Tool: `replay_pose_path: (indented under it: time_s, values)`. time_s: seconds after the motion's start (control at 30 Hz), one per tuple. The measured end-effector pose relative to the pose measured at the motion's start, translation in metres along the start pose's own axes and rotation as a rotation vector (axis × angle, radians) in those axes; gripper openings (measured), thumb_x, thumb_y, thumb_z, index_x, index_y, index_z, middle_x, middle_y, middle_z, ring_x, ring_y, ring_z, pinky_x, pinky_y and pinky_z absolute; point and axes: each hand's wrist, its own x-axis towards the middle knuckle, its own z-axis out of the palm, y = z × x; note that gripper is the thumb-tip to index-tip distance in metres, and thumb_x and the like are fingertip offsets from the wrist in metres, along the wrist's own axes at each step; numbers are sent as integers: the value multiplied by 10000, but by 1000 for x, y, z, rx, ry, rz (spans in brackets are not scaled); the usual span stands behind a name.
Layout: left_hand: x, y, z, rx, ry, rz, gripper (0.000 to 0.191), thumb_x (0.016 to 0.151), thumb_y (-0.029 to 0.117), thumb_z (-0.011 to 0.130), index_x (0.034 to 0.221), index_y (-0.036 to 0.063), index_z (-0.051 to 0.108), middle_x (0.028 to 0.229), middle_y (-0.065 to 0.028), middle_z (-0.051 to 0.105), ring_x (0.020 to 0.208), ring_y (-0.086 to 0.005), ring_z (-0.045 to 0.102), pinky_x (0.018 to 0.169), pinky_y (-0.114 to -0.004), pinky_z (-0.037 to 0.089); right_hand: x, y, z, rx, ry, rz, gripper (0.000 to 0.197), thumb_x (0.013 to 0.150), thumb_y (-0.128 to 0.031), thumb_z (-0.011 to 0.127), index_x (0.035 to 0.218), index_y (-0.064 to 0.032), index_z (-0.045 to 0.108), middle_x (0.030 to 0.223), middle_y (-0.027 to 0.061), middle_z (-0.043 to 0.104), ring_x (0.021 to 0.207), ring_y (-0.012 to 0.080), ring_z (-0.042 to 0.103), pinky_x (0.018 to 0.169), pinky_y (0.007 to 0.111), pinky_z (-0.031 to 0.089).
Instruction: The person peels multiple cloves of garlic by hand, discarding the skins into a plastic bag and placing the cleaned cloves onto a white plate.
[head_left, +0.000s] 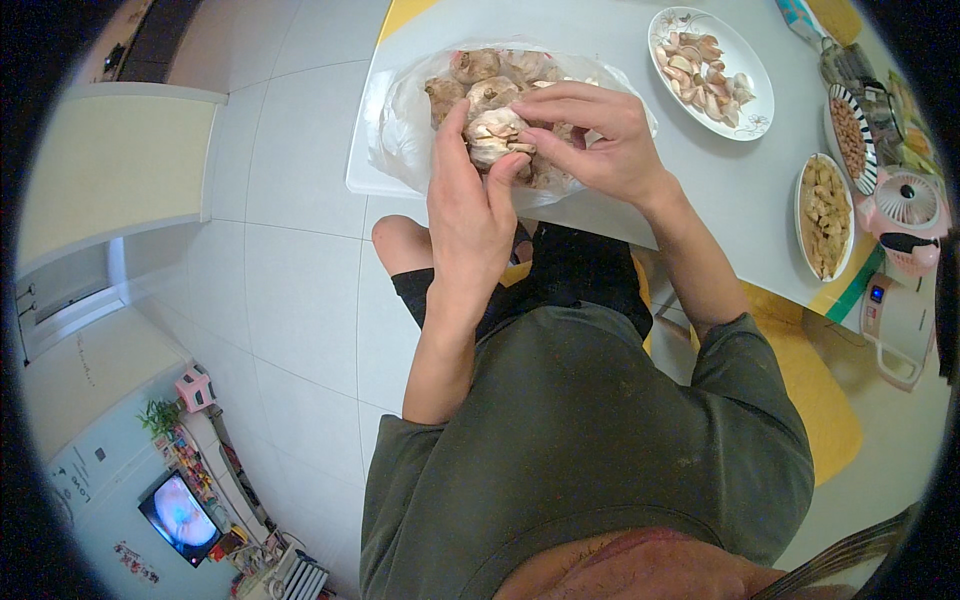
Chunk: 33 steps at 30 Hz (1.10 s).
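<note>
A partly opened garlic bulb (495, 133), its papery skin torn and cloves showing, sits between my hands. My left hand (472, 202) holds it from the left and below, with the thumb at its lower edge. The thumb and fingertips of my right hand (604, 139) grip its right side. Beneath them a white plastic bag (401, 142) lies spread open with several whole garlic bulbs (476, 66) in it; my hands hide part of these. To the right, a white plate (739, 124) with a floral rim carries several loose garlic cloves (705, 71).
The white table (720, 202) bears an oval dish of pale food pieces (825, 217), a striped bowl of peanuts (847, 135) and a pink fan (907, 199) along its right side. A yellow chair (817, 405) stands by the table's near edge. Tiled floor (300, 157) extends at the left.
</note>
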Motion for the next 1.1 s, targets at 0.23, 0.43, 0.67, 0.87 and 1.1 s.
replay_pose_path:
  time_s: [0.23,0.43,0.67,0.87,1.1]
  values:
    - [2,-3,4,19,40,103,574,1007,242,679,1441,-53,445,1235,-274,602,1129,-450,610,951,-473,511,-2,7,0,44,34,48,183,850,-92,834,1025,-40,821,999,106,798,744,133,728,594,239,554]
    - [2,-4,6,53,38,151,536,986,152,709,1430,-46,484,1289,-239,595,1173,-386,609,1006,-424,499,-2,9,2,57,34,90,166,867,-99,823,1025,-51,824,1001,104,799,722,97,710,558,219,522]
    - [2,-6,5,9,38,148,566,986,158,665,1455,-58,433,1192,-279,548,1078,-473,567,922,-499,489,1,19,3,64,19,-33,152,893,-68,786,1035,-19,809,1001,107,795,783,160,738,628,262,559]
    - [2,-6,5,23,42,155,520,999,136,665,1436,-65,467,1222,-254,582,1113,-428,595,965,-458,493,0,11,-1,-29,-6,-7,155,893,-60,779,1041,-22,803,981,105,797,794,163,743,610,267,560]
    - [0,-6,4,26,16,164,514,973,85,657,1434,-50,474,1204,-251,577,1086,-435,595,949,-457,496,0,13,-6,12,-60,-16,116,896,-38,763,1007,-23,794,971,82,789,736,96,702,538,218,510]
